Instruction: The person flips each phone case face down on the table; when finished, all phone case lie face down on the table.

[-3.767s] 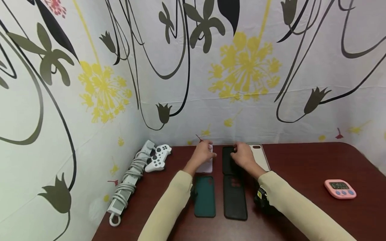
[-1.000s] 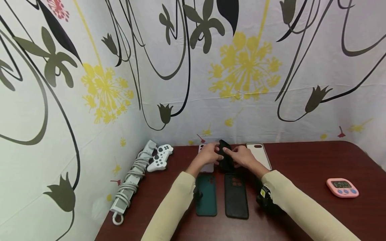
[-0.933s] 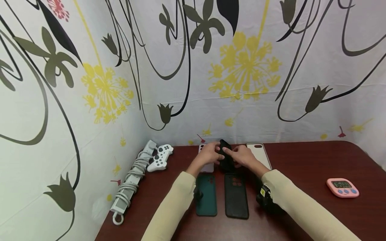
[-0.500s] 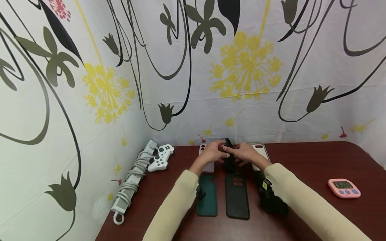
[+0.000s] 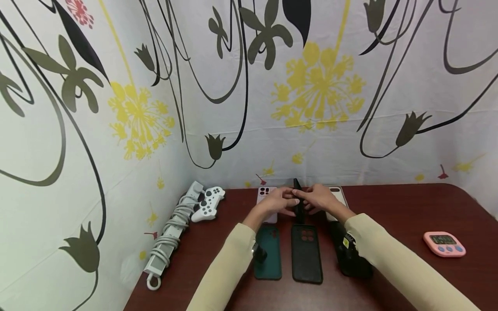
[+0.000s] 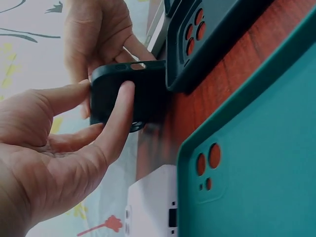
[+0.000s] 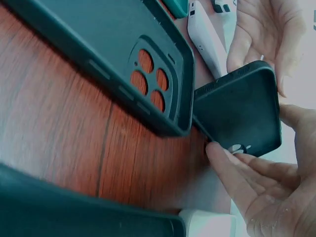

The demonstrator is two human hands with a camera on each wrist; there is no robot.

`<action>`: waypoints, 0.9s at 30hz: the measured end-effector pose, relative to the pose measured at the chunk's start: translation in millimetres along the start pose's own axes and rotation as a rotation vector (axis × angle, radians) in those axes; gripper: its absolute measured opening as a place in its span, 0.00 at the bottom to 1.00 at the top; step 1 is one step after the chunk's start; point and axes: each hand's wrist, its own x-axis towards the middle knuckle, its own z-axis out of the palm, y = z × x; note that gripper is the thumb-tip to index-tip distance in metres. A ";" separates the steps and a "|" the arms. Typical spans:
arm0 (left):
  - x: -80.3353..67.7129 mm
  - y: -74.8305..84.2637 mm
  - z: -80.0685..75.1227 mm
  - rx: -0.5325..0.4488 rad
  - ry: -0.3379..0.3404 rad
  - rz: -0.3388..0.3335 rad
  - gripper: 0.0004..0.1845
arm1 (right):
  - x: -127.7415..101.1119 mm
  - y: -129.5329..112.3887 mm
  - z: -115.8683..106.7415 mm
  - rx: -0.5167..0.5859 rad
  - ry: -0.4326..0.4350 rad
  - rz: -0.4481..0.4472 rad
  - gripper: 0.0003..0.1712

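I inspect from left to right. At the far left of the dark red-brown wood-grained table lies a white power strip with its grey cable wound round it. Just beside its upper end I record a white game controller.

Next is a pale lilac flat phone case, partly covered by the left hand. Nearer me lies a teal phone case with camera cut-outs.

I find the left hand's fingers partly bent and spread little, thumb and a finger pinching the slim black hollow phone case. This case stands on edge between the two hands, its hollow side facing right; I cannot tell whether its lower edge touches the table. Just nearer me, a black phone case with four round camera holes lies flat.

The right hand has its fingers bent round the slim case's edges, gripping it. Beyond that hand lies a cream-white phone case, partly hidden; below the right wrist, a dark phone case. Well apart at right rests a pink rounded digital timer.
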 end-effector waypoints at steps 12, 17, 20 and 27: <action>0.6 -5.0 2.3 -0.164 -0.129 -0.093 0.33 | -3.9 7.1 2.1 0.100 0.075 -0.055 0.38; 3.3 -7.0 4.2 -0.193 -0.137 -0.089 0.29 | -9.2 4.8 8.3 0.180 0.123 -0.023 0.32; 6.5 -8.9 7.0 -0.194 -0.123 -0.074 0.29 | -12.5 3.6 9.9 0.178 0.163 -0.006 0.30; 12.5 -8.9 17.1 -0.186 -0.079 -0.051 0.32 | -17.6 1.8 7.8 0.138 0.248 0.013 0.25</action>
